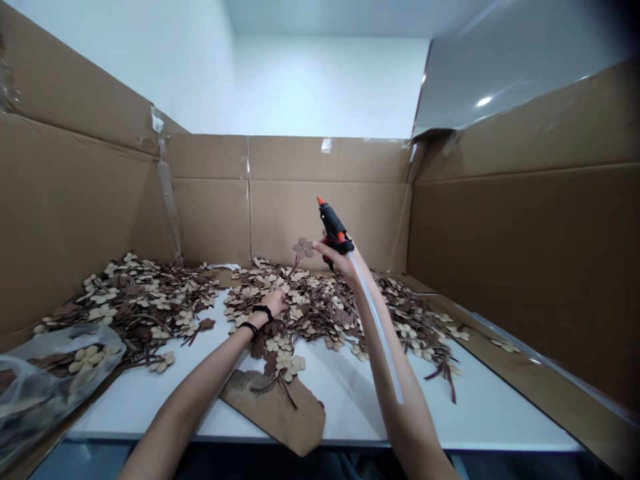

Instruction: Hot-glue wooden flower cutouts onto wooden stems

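In the head view my right hand [341, 259] is raised above the pile, closed around a black and orange hot glue gun [333, 223] whose orange nozzle points up and away. A long clear glue stick [377, 320] runs from its back end along my forearm. Pinched between thumb and finger of that hand is a brown flower cutout [303, 248] with a stem. My left hand [274, 302], a dark band at the wrist, reaches into the heap of beige and brown flower cutouts [320, 310]. Its fingers look curled in; what they grip, if anything, is hidden.
Cardboard walls [330, 213] enclose the white table [345, 393] on three sides. Another flower heap [150, 300] lies at left, behind a clear plastic bag [95, 363] of flowers. At the front edge rests a cardboard piece [295, 420], with flowers at its top.
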`<state>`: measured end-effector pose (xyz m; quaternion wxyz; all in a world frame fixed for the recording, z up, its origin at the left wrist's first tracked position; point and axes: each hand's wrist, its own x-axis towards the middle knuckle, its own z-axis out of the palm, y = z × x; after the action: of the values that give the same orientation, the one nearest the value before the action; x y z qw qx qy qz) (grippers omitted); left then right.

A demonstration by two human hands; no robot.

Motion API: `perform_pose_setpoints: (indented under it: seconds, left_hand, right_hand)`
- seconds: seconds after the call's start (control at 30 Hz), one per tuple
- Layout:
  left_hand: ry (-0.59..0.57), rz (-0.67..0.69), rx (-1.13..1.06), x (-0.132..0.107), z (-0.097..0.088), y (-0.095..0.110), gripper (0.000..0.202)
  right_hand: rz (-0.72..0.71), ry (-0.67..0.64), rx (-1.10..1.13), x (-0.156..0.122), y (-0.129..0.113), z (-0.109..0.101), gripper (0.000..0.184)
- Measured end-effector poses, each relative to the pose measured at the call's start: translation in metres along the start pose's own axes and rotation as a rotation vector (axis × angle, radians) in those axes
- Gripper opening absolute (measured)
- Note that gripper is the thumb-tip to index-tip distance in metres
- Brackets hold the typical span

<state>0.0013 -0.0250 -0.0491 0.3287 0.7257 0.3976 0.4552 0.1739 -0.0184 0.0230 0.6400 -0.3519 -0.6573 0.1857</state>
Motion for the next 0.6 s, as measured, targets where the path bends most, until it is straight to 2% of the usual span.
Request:
perform_pose_setpoints:
  seconds: [0.13,0.23,0.33,0.4,0.5,0.6]
  left_hand:
    - [-0.027,0.000,0.042,0.020,-0.015,-0.004,0.030]
    - [-0.070,-0.011,0.090,0.042,-0.040,-0.006,0.031]
    - [-0.120,0.007,0.132,0.052,-0.072,0.006,0.038]
    - [-0.110,0.052,0.112,0.047,-0.088,0.022,0.039]
    - [-0.036,0.097,0.050,0.030,-0.091,0.049,0.036]
    - [0.025,0.183,-0.003,0.018,-0.075,0.064,0.033]
  right_hand:
    - [0.014,0.000,-0.007,0.002,0.002,-0.001,0.033]
    - [-0.013,0.035,0.015,0.004,0.005,-0.002,0.032]
    - [-0.043,0.037,0.052,0.006,0.008,0.000,0.032]
    - [-0.055,0.027,0.060,0.006,0.009,0.003,0.032]
    - [-0.077,0.012,0.049,0.005,0.010,0.009,0.030]
    - [-0.107,-0.025,0.049,0.004,0.009,0.015,0.030]
